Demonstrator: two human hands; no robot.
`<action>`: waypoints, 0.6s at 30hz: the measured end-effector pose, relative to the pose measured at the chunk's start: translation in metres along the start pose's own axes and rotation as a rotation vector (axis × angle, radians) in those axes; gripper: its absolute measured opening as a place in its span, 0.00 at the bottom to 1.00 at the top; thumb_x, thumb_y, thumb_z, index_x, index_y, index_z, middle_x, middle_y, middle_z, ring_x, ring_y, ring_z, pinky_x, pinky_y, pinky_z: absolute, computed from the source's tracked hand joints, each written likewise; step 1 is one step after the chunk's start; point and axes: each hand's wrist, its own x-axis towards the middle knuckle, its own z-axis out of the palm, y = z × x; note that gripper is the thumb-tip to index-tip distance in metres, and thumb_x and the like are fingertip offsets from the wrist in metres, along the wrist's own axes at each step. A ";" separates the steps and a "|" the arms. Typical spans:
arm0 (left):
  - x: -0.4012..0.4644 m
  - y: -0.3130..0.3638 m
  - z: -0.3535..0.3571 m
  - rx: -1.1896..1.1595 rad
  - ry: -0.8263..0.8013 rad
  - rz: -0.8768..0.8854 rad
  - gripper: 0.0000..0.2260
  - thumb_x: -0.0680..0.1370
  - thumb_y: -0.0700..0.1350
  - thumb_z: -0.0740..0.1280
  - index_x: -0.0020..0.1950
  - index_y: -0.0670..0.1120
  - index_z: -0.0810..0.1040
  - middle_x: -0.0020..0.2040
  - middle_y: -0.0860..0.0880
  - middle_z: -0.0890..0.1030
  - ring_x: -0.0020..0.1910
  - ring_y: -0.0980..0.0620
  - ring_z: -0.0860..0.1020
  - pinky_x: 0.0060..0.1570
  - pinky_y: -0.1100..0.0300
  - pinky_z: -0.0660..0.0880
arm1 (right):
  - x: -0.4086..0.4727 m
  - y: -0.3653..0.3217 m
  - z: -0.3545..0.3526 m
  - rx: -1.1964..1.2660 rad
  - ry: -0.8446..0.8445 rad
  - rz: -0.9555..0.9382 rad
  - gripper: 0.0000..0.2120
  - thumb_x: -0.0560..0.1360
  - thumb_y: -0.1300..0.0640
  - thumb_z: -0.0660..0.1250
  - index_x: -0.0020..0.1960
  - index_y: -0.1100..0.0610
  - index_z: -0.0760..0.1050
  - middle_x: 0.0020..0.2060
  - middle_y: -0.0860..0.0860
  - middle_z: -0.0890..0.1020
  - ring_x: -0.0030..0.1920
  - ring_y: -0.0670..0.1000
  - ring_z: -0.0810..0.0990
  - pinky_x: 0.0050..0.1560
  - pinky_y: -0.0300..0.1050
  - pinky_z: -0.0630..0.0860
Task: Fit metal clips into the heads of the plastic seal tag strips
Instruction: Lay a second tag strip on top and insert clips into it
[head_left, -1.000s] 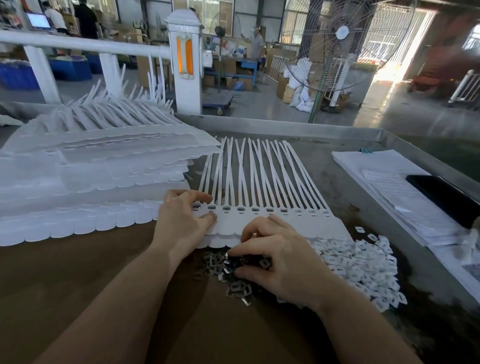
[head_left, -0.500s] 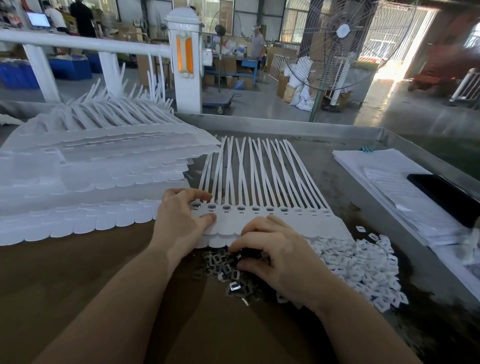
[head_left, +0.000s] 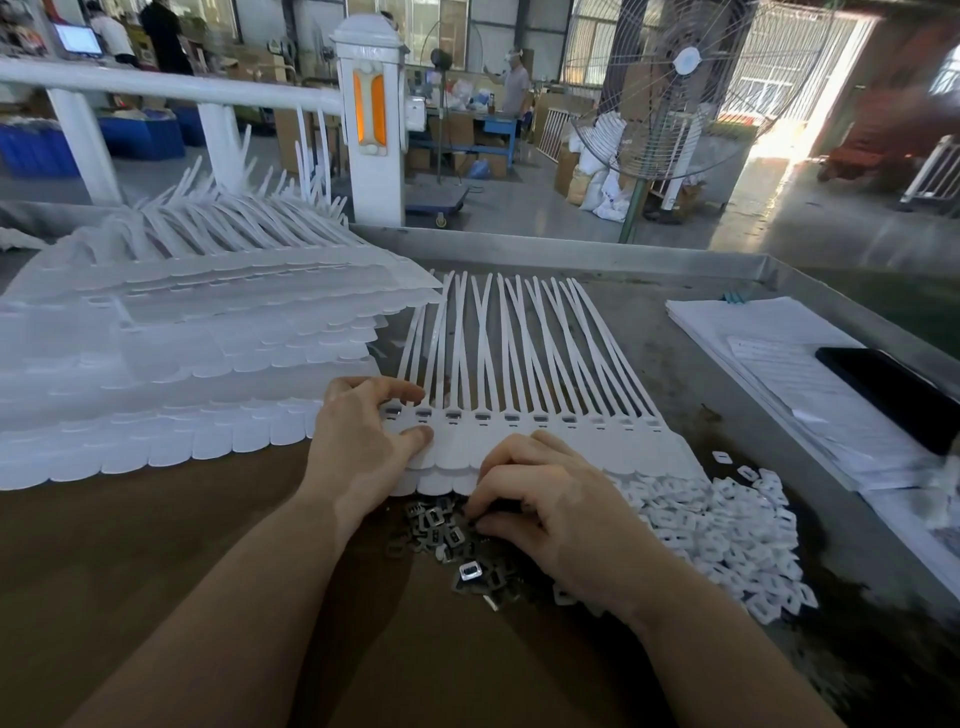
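seal tag strips lie in a joined row on the brown table, heads toward the person and thin tails fanning away toward the metal rim at the far edge. several heads on the left of the row show a dark metal insert in their slots, while the heads toward the right show pale slots. the left hand rests on the left end of the row, its thumb pressing flat on a tag head and its fingers laid loosely over the slots above it, so it is open and pressing rather than gripping. the right hand sits just in front of the row, over a small heap of metal clips; its fingers are curled down into the heap with the tips meeting the thumb, but the fingertips are hidden among the clips and i cannot tell whether they pinch one. just right of that hand lies a larger heap of small white plastic pieces. a tall stack of more white strips fills the left of the table, touching the row's left side. sheets of paper lie at the right edge with a black phone on top.
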 end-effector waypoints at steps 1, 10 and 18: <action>0.000 0.000 0.000 0.002 0.000 0.002 0.14 0.70 0.43 0.73 0.53 0.54 0.78 0.55 0.53 0.66 0.50 0.57 0.69 0.56 0.66 0.64 | 0.000 0.000 0.000 0.002 0.004 -0.001 0.02 0.72 0.55 0.68 0.45 0.50 0.79 0.45 0.42 0.76 0.48 0.42 0.69 0.51 0.39 0.70; -0.001 -0.001 0.003 0.084 0.041 0.089 0.10 0.72 0.43 0.71 0.52 0.52 0.79 0.52 0.53 0.66 0.51 0.55 0.69 0.54 0.64 0.64 | 0.001 0.001 -0.001 0.044 0.227 0.098 0.03 0.75 0.59 0.65 0.42 0.55 0.75 0.41 0.44 0.76 0.46 0.44 0.72 0.52 0.42 0.70; -0.007 0.002 0.003 0.314 0.158 0.145 0.09 0.74 0.49 0.68 0.53 0.50 0.79 0.54 0.55 0.71 0.52 0.51 0.73 0.47 0.59 0.71 | 0.000 0.008 -0.004 0.187 0.449 0.344 0.03 0.75 0.62 0.65 0.46 0.58 0.78 0.39 0.48 0.81 0.41 0.44 0.78 0.43 0.35 0.76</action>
